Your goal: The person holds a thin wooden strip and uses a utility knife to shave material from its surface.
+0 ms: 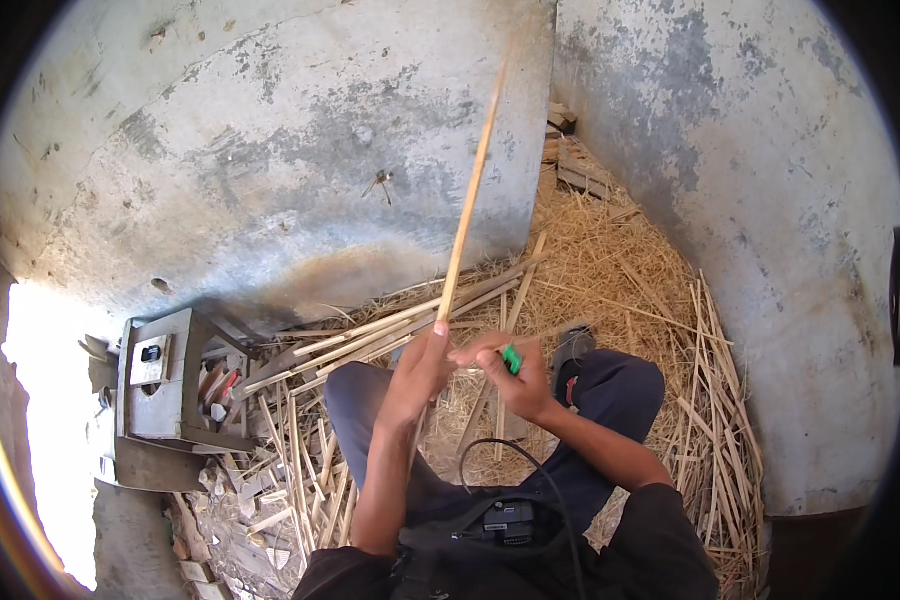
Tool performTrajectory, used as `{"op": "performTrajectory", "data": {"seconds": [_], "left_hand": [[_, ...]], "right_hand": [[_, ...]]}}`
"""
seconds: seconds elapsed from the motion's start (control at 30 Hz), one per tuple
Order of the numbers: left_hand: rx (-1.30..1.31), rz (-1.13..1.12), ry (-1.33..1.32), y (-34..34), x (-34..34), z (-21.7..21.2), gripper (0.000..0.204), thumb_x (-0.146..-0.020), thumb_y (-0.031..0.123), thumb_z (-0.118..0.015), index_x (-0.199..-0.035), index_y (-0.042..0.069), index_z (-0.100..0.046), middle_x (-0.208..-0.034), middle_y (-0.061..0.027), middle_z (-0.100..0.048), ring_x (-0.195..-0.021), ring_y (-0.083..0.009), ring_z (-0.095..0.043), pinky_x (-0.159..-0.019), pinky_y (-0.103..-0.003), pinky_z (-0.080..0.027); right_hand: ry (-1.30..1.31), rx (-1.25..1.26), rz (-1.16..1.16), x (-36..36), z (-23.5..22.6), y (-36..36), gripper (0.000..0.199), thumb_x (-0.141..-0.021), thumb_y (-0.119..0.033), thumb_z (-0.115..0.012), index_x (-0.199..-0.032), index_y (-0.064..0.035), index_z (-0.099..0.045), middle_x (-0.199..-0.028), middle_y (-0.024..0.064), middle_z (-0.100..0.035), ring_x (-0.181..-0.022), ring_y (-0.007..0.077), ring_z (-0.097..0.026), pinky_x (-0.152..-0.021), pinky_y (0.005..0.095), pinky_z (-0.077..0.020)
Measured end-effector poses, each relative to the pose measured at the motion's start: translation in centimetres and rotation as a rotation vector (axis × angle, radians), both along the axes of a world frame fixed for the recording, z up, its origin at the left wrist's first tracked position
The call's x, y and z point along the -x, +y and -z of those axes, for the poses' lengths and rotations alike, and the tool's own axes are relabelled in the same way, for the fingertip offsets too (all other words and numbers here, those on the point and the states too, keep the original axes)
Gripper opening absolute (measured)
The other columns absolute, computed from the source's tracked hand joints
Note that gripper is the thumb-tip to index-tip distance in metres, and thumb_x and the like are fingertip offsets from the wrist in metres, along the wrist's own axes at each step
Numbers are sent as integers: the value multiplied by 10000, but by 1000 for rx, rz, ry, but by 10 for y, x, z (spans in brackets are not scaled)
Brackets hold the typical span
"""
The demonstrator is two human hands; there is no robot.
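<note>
one long, narrow, pale tan strip of wood or bamboo (470, 200): raised in front of the seated person, slanting up and slightly right from the left hand, its lower length passing beneath the forearm.

left hand (415, 378): narrow grip, thumb and fingers pinched on the strip.

right hand (522, 385): just beside the left, fingers curled tightly about a small bright green object (512, 358), mostly hidden in the fist.

legs in dark trousers (610, 400): bent, knees spread, on either side of the hands.

floor: thick layer of straw-coloured shavings (605, 240), with a bundle of long pale strips (400, 328) left of centre and a loose heap of thin strips (715, 440) along the right.

grey box-like stand (165, 420): at left, scraps within.

walls: worn grey-white wall (300, 130) ahead, patched and stained; similar flaking wall (760, 200) at right.

bright opening (55, 430): far left, glaring daylight.
</note>
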State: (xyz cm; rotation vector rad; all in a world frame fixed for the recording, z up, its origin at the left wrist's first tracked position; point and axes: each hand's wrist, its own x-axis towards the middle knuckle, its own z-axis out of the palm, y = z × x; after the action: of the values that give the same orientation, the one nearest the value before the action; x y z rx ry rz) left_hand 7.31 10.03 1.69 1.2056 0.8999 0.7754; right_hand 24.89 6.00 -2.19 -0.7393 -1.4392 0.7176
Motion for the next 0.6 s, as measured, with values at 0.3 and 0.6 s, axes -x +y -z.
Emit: {"op": "performTrajectory", "data": {"seconds": [0.3,0.6], "left_hand": [[-5,25,-13,1,4,1,487,-1175,516,-461,-893,125,-531,-663,65,-421,-527,-39,-336,-464,-256,-270],[226,71,-100,17,-7,18,576,-1144,637,-427,-892,128,-525,-667,48,-419,-500,-55,-317,-443,-246,-259]], "right_hand": [[-88,-31,79,-1,-11,-13,164,-1058,-79,-682,-1089,34,-796,-1052,151,-829,-973,249,-802,-867,362,-621],[-47,-63,135,4,3,-10,165,-1069,-96,-681,-1102,22,-793,-987,153,-821,-906,248,-795,-808,351,-614]]}}
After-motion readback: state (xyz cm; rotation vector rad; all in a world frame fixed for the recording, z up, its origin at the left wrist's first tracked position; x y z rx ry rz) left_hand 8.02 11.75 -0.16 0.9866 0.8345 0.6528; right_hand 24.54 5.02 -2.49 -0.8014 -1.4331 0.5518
